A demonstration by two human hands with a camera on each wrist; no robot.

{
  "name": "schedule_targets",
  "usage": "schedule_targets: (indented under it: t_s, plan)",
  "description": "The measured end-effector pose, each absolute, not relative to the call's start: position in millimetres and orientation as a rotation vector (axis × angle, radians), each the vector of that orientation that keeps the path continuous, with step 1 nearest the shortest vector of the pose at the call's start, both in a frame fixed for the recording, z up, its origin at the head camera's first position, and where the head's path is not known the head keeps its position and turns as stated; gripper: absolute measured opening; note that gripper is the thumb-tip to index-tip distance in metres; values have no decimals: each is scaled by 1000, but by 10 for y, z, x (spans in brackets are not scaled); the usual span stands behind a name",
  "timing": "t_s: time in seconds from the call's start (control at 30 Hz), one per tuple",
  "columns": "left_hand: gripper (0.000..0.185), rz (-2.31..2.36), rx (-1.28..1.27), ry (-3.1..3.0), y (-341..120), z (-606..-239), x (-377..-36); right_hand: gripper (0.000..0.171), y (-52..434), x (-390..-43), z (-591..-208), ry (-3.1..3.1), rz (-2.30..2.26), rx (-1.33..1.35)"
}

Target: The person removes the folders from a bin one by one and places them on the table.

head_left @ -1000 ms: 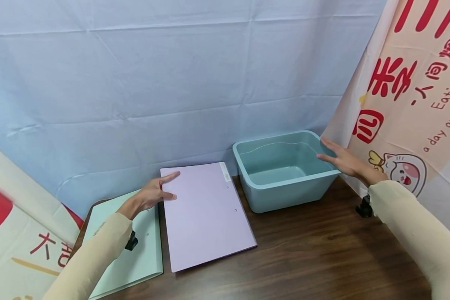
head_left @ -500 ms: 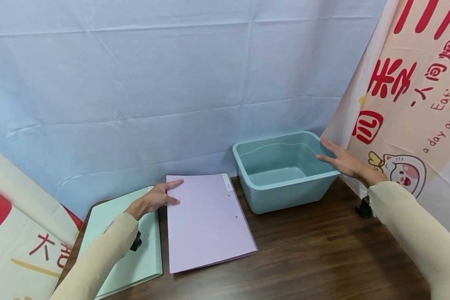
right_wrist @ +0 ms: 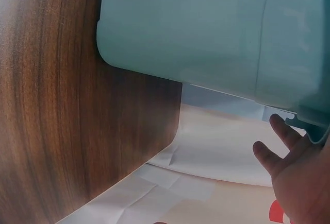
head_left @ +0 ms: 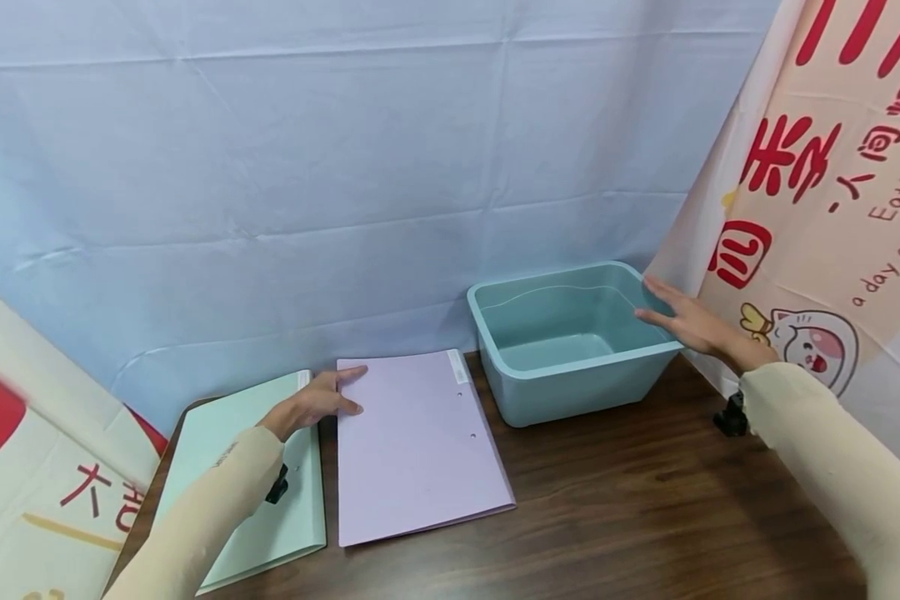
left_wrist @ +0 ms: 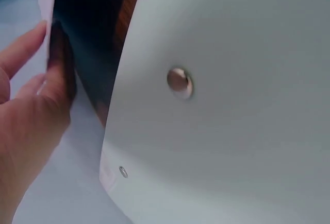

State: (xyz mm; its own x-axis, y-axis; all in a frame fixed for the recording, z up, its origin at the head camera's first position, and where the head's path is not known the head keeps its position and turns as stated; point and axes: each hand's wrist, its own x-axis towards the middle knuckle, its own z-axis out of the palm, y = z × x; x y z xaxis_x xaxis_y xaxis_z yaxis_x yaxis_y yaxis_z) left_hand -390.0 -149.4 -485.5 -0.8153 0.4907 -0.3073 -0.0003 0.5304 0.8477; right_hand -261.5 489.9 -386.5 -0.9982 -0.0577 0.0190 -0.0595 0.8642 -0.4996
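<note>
My left hand pinches the upper left edge of a lilac file folder, thumb and index finger across its cover. In the left wrist view, other fingers reach under the folder's edge. The folder lies on the table, its near edge slightly parted. My right hand grips the right rim of a blue-green plastic bin, thumb and index finger over the rim. In the right wrist view, more fingers show outside the bin beneath the rim. The bin stands upright with nothing visible inside.
A mint-green folder lies left of the lilac one, under my left forearm; its metal rivet shows up close. The dark wooden table meets a pale blue cloth behind. A printed cloth hangs at right.
The lilac folder, in my left hand's hold, has shifted toward me and slightly right, its far edge lowering. My right hand and the bin have stayed in place.
</note>
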Motion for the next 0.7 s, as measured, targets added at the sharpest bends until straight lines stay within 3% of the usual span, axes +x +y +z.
schedule_targets:
  t_s: [0.53,0.7]
  plan:
    - [79,948,366,2610,-1360,-4866,-3726,91,4862,-2646,-3773,-3089,570,168]
    - [78,774,525,2734,-1378,-4884,-3710,95,4861,-2655,-3719,-3133,525,166]
